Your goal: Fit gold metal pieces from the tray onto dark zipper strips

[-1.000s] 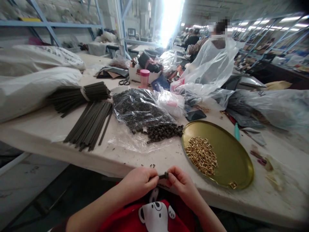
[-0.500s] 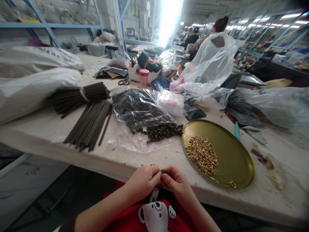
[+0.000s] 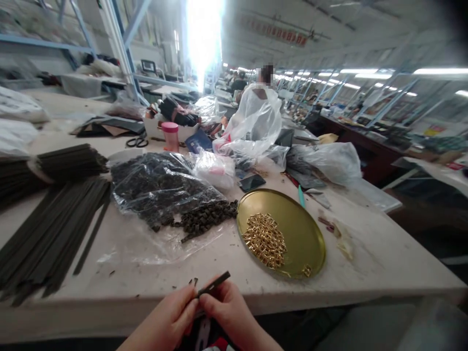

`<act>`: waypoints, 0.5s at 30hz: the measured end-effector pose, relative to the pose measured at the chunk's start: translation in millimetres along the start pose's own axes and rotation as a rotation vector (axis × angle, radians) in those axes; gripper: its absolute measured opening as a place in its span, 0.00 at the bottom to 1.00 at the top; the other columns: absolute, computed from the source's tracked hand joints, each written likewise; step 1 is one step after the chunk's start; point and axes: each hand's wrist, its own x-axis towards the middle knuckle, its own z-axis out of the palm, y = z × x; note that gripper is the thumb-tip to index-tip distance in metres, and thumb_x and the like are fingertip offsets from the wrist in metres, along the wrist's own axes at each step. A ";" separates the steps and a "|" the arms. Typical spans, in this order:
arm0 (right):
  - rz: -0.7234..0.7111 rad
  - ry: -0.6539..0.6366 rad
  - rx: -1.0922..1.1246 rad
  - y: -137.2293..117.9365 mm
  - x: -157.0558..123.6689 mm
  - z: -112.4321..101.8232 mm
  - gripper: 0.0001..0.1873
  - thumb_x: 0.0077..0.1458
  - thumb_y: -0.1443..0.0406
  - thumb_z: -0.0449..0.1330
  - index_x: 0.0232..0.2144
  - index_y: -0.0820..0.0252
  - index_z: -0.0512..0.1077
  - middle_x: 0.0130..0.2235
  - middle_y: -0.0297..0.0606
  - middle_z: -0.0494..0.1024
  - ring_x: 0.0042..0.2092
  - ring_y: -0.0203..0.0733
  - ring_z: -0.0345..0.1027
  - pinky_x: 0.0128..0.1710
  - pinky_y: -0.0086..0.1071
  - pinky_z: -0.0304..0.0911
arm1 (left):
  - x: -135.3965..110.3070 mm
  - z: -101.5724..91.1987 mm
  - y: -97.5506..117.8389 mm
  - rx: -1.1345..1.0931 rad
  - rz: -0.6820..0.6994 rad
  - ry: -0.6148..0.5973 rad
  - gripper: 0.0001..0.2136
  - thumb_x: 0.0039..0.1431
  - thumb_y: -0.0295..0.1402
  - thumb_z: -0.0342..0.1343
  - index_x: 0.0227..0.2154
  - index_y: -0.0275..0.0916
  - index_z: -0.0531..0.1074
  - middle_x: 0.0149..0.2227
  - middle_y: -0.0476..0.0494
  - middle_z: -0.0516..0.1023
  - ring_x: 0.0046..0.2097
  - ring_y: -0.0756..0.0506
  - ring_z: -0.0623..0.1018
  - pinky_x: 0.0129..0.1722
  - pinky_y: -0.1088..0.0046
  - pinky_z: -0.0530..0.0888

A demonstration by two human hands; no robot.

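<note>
A short dark strip [image 3: 219, 281] slants up to the right between my hands, at the table's front edge. My left hand [image 3: 180, 308] is closed and pinches its lower end. Thumb and fingers of my right hand [image 3: 227, 303] close on the strip a little further along, and its tip sticks out past them. Where the fingertips meet, the strip is partly hidden. Small dark scraps [image 3: 193, 281] lie just behind my left fingers. To the right, a round gold tray [image 3: 303, 234] holds a heap of gold metal buckles [image 3: 265, 241], with a few apart near its front rim.
Dark cut loops [image 3: 206, 218] spill from a clear plastic bag [image 3: 153, 185]. Long dark strips [image 3: 51, 234] and a tied bundle [image 3: 69, 163] lie on the left. Further back are scissors [image 3: 137, 142], a pink-lidded jar [image 3: 170, 136] and a seated person [image 3: 258, 112] beyond plastic wrap.
My view has swung right and up, so the table's things appear further left. The dark strip, mostly hidden in my fingers before, now sticks out upward from them.
</note>
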 end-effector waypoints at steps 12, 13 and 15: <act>-0.070 0.067 -1.041 -41.9 20.4 -66.6 0.08 0.51 0.62 0.56 0.29 0.60 0.71 0.26 0.32 0.72 0.28 0.35 0.64 0.26 0.25 0.58 | 33.0 -0.3 -4.9 -0.106 0.067 0.125 0.22 0.53 0.53 0.41 0.29 0.41 0.72 0.30 0.47 0.75 0.37 0.43 0.72 0.40 0.72 0.68; -0.084 0.240 -1.273 -55.8 29.1 -83.5 0.09 0.53 0.61 0.54 0.30 0.60 0.71 0.27 0.33 0.73 0.30 0.35 0.66 0.29 0.25 0.59 | 33.9 -2.8 -4.8 -0.085 0.041 0.152 0.24 0.52 0.54 0.41 0.28 0.40 0.71 0.28 0.47 0.74 0.35 0.43 0.71 0.37 0.73 0.68; -0.078 0.413 -1.404 -79.6 50.5 -115.3 0.12 0.58 0.63 0.48 0.35 0.61 0.69 0.36 0.40 0.74 0.37 0.39 0.67 0.37 0.29 0.59 | 34.1 -4.9 -2.9 -0.072 0.004 0.187 0.26 0.51 0.57 0.40 0.27 0.39 0.71 0.26 0.48 0.72 0.32 0.45 0.70 0.34 0.74 0.68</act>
